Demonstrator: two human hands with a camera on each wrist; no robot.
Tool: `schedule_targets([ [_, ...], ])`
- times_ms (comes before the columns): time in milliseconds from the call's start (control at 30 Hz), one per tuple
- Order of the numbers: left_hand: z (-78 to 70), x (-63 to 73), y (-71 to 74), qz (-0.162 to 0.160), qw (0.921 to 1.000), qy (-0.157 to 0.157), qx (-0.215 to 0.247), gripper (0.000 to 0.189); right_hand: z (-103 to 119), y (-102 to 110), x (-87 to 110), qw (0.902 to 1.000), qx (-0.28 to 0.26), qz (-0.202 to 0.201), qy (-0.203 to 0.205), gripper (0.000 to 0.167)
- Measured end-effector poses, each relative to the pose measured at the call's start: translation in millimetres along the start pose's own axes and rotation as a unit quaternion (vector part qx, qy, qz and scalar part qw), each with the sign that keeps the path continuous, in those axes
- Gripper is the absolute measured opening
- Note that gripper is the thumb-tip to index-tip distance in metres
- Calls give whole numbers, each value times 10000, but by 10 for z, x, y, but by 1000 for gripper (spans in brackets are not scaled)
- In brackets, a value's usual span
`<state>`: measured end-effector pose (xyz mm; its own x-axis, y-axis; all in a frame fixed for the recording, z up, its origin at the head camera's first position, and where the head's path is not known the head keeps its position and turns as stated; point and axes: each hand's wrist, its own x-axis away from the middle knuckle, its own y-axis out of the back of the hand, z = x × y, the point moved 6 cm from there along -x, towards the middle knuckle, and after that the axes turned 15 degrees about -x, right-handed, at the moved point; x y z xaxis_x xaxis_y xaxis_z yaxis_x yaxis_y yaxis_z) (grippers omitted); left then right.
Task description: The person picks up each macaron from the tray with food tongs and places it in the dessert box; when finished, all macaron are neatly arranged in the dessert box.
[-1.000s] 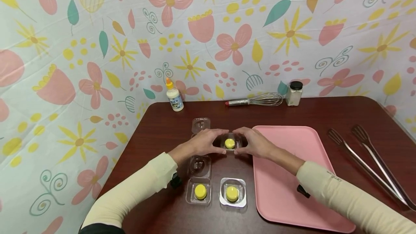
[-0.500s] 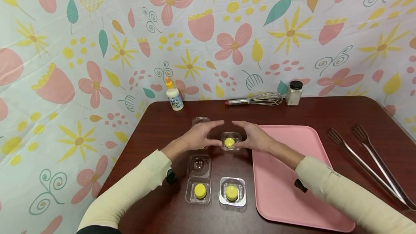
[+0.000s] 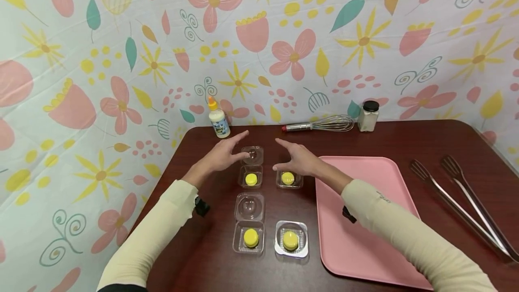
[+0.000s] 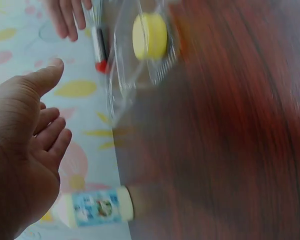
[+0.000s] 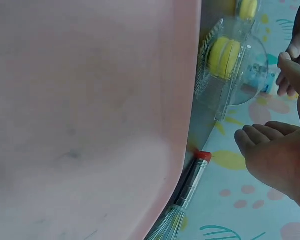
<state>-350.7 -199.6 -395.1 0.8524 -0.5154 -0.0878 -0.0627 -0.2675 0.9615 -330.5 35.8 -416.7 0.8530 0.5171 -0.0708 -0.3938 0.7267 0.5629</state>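
Over the dark red-brown table (image 3: 190,256), left of the flat pink tray (image 3: 344,251), your left hand (image 3: 219,154) and right hand (image 3: 299,159) are free, fingers extended. Lid-closing seems in hand: the far-right box (image 3: 298,182) and near-right box (image 3: 279,250), square clear plastic, look closed; the matching far-left box (image 3: 242,181) and near-left box (image 3: 238,247) lie open. Folding over the far-left clear lid (image 3: 257,154) seems called for. Each box holds one round yellow macaron (image 3: 251,237).

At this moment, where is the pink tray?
In the head view, the pink tray lies right of center beneath the right forearm, between the plastic containers and the metal tongs.
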Motion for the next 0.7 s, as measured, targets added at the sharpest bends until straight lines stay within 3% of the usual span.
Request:
schedule_targets([
  [333, 329, 54, -135, 489, 9982, 352, 21, 74, -89, -125, -298, 9996, 101, 225, -136, 91],
  [700, 401, 48, -260, 703, 9970, 285, -139, 79, -97, -312, -495, 9990, 352, 266, -71, 86],
])
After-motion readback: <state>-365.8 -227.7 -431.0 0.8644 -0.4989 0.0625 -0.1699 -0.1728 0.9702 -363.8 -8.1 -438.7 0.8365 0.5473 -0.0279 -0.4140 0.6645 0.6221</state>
